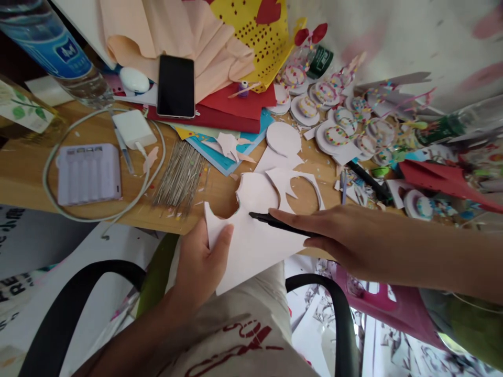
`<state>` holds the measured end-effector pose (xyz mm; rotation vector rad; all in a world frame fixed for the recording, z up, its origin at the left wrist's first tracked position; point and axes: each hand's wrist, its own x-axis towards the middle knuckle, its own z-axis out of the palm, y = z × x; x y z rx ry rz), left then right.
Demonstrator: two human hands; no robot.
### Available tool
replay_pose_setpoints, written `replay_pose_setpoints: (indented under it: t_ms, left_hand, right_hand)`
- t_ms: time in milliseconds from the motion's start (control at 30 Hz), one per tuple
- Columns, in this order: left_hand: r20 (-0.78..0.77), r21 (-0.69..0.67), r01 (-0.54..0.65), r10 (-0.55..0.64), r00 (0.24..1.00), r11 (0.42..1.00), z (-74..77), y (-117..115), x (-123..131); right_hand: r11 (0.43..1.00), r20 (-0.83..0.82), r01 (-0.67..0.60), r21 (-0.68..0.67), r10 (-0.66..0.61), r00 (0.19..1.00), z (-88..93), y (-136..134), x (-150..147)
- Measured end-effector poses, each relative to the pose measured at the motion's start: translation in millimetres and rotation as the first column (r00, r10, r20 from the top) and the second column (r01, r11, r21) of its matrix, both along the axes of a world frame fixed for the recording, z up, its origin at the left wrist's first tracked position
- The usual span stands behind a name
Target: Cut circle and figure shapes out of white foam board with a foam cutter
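A white sheet of card or thin foam (pixel 259 246) with round cut-outs extends past the table's front edge, over my lap. My left hand (pixel 204 262) pinches its left side, thumb on top beside a curved notch. In my right hand (pixel 334 235) are slim black scissors (pixel 281 223), the index finger stretched along them. Their tip lies over the sheet, just below a rounded part bordered by a curved cut. My fingers hide the handles. Beyond the sheet, a cut white disc (pixel 283 139) rests on the table near a jagged offcut (pixel 228 146).
Wire stems (pixel 179 175), a phone (pixel 176 86), a charger with cable (pixel 133 128) and a lilac battery box (pixel 89 174) are left. Decorated white discs (pixel 338 133) crowd the right. A water bottle (pixel 58 52) stands back left; chair arms (pixel 334 303) flank my lap.
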<state>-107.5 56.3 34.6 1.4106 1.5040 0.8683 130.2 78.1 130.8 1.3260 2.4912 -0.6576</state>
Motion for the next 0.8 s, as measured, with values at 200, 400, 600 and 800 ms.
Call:
replay_pose_setpoints:
  t_ms: [200, 400, 600, 800]
  left_hand:
    - [0.051, -0.034, -0.012, 0.013, 0.999, 0.999, 0.0, 2, 2]
    - [0.153, -0.127, -0.035, 0.054, 0.987, 0.991, 4.7, 3, 4]
    - [0.184, -0.106, -0.020, 0.039, 0.982, 0.994, 2.9, 6, 2]
    - [0.086, -0.012, -0.008, 0.009, 0.996, 1.000, 3.5, 3, 2]
  right_hand:
    - [0.998, 0.089, -0.053, 0.021, 0.051, 0.995, 5.0, 7, -12]
    - [0.996, 0.166, 0.048, 0.071, -0.059, 0.984, -6.3, -36, -21]
    - [0.972, 0.011, 0.220, 0.076, -0.222, 0.975, -39.2, -73, -15]
    - [0.980, -0.073, 0.197, -0.014, -0.198, 0.977, -18.4, -44, -7]
